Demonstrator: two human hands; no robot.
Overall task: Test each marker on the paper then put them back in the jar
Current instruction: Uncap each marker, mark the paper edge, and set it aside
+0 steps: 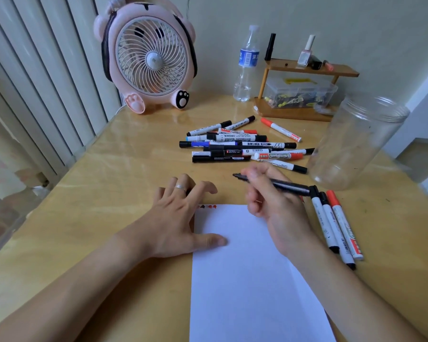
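The paper (252,280) runs off the bottom edge at six o'clock, and both forearms are cut there too. The right hand (274,206) covers the middle of the black marker (277,185) and part of the sheet's top edge. Small marks (207,206) at the sheet's eleven o'clock corner are too tiny to read. The clear jar (356,141) at two o'clock looks smeared, its far rim indistinct. In the marker pile (242,145), lower pens are partly buried.

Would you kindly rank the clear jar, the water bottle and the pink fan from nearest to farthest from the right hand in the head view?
From the right hand:
1. Clear jar, just to its right.
2. Water bottle, farther back by the wall.
3. Pink fan, far back on the left.
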